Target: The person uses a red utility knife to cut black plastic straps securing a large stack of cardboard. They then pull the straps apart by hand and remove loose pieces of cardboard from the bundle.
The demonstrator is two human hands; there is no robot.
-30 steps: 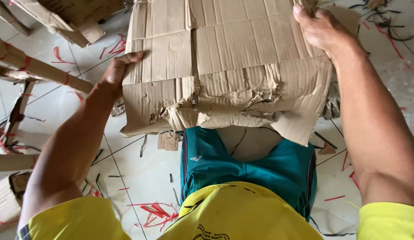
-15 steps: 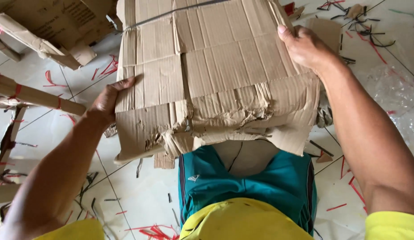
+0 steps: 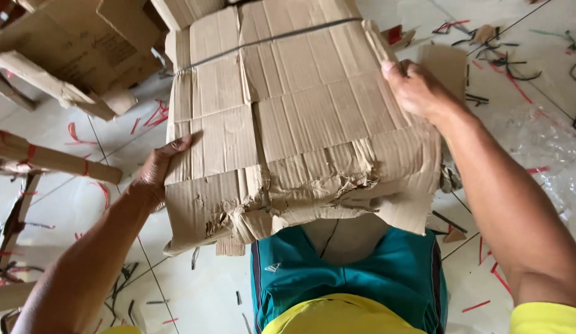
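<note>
One large bundle of flattened cardboard (image 3: 300, 117) is sitting across the person's lap, near the middle of the view, bound by one dark strap (image 3: 269, 40) running across its far part. Both hands are gripping it, one on each side. The left hand (image 3: 158, 170) is pressing flat against the bundle's left edge, fingers stretched open along the cardboard and the thumb lying on the top face, so it is clamping the side rather than closing around anything. The right hand (image 3: 418, 89) is curling over the right edge further away, its fingers hooked down behind the side and out of sight, the knuckles showing on top. The bundle's near edge is crumpled and torn, hanging over one pair of teal shorts (image 3: 350, 278); a yellow shirt (image 3: 343, 315) is showing at the very bottom.

On the far left, one opened cardboard box (image 3: 65, 49) is lying on the tiled floor (image 3: 195, 291). Near the left edge, two long cardboard strips with red bands (image 3: 46, 158) are lying at angles. Red and black strap scraps (image 3: 504, 62) are littering the tiles at the far right, too many to count, and one crumpled sheet of clear plastic (image 3: 541, 142) is lying to the right of the right forearm
</note>
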